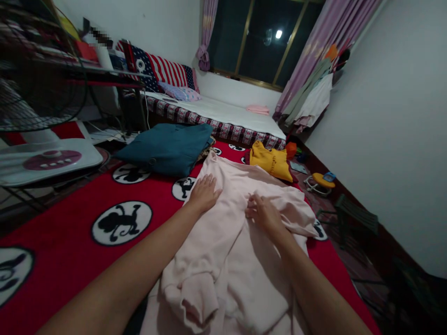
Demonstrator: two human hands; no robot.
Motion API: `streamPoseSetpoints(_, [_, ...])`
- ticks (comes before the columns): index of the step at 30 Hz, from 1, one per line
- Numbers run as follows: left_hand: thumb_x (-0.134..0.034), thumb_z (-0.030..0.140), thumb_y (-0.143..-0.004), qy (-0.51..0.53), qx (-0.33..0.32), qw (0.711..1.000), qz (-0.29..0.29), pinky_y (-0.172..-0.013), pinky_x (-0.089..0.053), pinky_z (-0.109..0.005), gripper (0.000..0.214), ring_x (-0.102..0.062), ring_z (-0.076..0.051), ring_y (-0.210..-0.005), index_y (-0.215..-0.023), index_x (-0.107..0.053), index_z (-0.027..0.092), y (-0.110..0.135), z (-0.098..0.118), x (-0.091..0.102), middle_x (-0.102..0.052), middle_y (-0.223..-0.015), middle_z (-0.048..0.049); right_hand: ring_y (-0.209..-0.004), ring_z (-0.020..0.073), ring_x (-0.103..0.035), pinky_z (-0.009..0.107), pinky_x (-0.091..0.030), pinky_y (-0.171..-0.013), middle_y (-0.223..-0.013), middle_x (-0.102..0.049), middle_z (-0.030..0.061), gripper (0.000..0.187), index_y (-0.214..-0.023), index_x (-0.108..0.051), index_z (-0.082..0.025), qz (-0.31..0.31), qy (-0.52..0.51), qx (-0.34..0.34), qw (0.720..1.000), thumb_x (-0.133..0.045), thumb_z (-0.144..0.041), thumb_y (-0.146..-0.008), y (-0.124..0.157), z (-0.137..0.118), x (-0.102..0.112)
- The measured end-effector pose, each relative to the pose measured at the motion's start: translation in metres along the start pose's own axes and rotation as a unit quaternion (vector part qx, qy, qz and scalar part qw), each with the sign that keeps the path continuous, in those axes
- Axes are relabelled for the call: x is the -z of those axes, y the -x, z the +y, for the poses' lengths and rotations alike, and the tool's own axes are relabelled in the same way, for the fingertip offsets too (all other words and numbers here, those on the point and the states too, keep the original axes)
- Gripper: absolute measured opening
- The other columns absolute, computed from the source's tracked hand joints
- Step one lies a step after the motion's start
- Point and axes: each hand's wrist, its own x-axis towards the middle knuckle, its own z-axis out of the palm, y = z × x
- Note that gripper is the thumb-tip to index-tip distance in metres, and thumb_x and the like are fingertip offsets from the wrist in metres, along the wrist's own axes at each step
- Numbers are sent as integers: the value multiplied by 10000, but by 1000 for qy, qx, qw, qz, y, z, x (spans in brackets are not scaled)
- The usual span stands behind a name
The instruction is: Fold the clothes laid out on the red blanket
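A pale pink long-sleeved top [226, 232] lies spread on a red blanket [70, 209] printed with black figures in white circles. One sleeve is folded down along its left side, with the cuff near the bottom of the view. My left hand [205, 193] rests flat on the upper left of the top, fingers stretched out. On the fabric near the middle of the top is my right hand [263, 214], its fingers curled and seemingly pinching a small fold. The other sleeve lies bunched to the right, beyond my right forearm.
Beyond the top lie a folded teal garment [167, 146] and a folded yellow garment [270, 160]. A fan [52, 153] stands at the left. A second bed [223, 111] is by the window. Stools [321, 181] line the right wall.
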Motion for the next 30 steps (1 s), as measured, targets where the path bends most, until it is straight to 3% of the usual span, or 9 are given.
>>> streamPoseSetpoints(2, [-378,467,-931,8,-7,1000,-1,-1161,-114,-455,599,-198,-304,-1436,-1447,-380,163,1,0,1,-278,-1541,-134,-856,213,-610,296,-454,-727,-929,-658,85,240,-1036,-622,-196,54,-15,-24,998,-487,-285,-859,-19,16,10])
streamPoseSetpoints(4, [-383,495,-929,12,-10,1000,-3,-1155,-111,-475,589,-181,-313,-1439,-1449,-384,219,2,1,1,-269,-1549,-109,-964,235,-586,329,-459,-808,-1033,-640,134,292,-1090,-597,-153,163,-14,-67,984,-441,-240,-859,-39,32,22])
streamPoseSetpoints(6, [-383,501,-929,10,-8,1000,-6,-1154,-110,-475,577,-177,-307,-1441,-1449,-382,251,3,1,2,-270,-1552,-87,-1171,281,-494,378,-442,-903,-1302,-496,216,446,-1257,-497,-91,246,0,-92,965,-462,-204,-827,-54,40,31])
streamPoseSetpoints(8, [-390,496,-928,8,-5,1000,-10,-1156,-104,-469,573,-177,-299,-1442,-1449,-380,258,3,2,2,-273,-1552,-78,-1315,323,-362,428,-415,-970,-1486,-273,227,585,-1370,-390,-87,266,15,-68,961,-506,-231,-815,-58,35,31])
streamPoseSetpoints(11, [-400,491,-928,20,-3,1000,-9,-1156,-93,-477,568,-175,-306,-1441,-1444,-390,255,3,3,3,-270,-1553,-80,-1386,301,-276,449,-348,-1060,-1551,-199,148,592,-1427,-343,-158,240,22,52,969,-472,-358,-884,-46,9,10])
streamPoseSetpoints(15, [-395,497,-932,15,-3,1000,-18,-1156,-82,-479,578,-164,-315,-1442,-1453,-375,249,4,4,5,-254,-1558,-86,-1427,247,-218,469,-275,-1113,-1550,-267,92,593,-1483,-269,-208,52,30,209,976,-342,-456,-949,-24,-26,-32])
streamPoseSetpoints(18, [-369,493,-944,-2,-8,999,-31,-1154,-78,-484,584,-151,-316,-1444,-1467,-347,235,4,5,7,-232,-1564,-100,-1446,272,-159,545,-222,-1116,-1572,-208,77,618,-1505,-214,-225,-45,58,207,976,-310,-493,-957,-19,-33,-52])
streamPoseSetpoints(24, [-340,467,-954,-22,-40,996,-80,-1146,-71,-510,592,-98,-322,-1452,-1489,-289,220,10,4,16,-189,-1576,-102,-1454,278,-122,557,-213,-1118,-1581,-158,79,608,-1515,-179,-217,-51,87,171,980,-285,-470,-972,-10,-35,-52])
streamPoseSetpoints(30, [-354,436,-952,-2,-153,982,-113,-1156,-41,-482,570,-96,-280,-1459,-1479,-302,224,61,-3,30,-164,-1582,-88,-1454,263,-128,564,-184,-1127,-1577,-171,96,542,-1482,-284,-212,-76,18,199,977,-342,-386,-971,33,-26,-43])
